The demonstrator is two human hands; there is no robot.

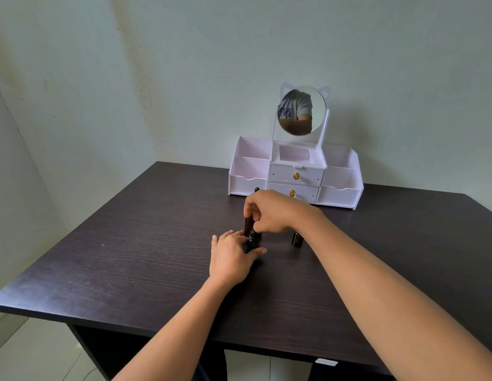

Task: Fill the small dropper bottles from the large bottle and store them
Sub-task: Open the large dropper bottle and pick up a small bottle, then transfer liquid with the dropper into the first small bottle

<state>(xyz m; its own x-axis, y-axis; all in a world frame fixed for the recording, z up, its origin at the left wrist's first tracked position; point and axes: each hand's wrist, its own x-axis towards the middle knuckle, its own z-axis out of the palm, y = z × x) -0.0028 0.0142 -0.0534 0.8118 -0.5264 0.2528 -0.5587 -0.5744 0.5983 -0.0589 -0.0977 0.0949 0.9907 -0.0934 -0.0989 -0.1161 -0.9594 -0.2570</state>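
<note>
**A:** What is the nearer hand doing?

**B:** The left hand [231,259] lies low on the dark wood-grain table [129,243], forearm reaching straight in. Its thumb and fingers are wrapped round a small dropper bottle [252,240]. The bottle is dark glass, standing upright on the tabletop, and its ribbed, threaded neck is bare.

**A:** And the other one?

**B:** The right hand [272,213] arches over it from the right with the wrist raised and the knuckles up. The fingertips are bunched just above that neck. The fingers are curled, but I cannot tell whether they pinch anything.

**A:** What else is near the hands?

**B:** A slim brown bottle [248,225] stands just behind the held one, under the right index finger. A second small dark bottle [296,240] stands below the right wrist, partly hidden. A rounded black tip [256,190] pokes up behind the right hand; what it belongs to is hidden.

**A:** Further back?

**B:** There is a white plastic organizer [247,182] with open, boxy side compartments. In its middle are two drawers [308,176], each with a gold knob [296,176]. On top stands a round mirror [301,111] in a cat-eared frame, reflecting a grey sleeve.
</note>
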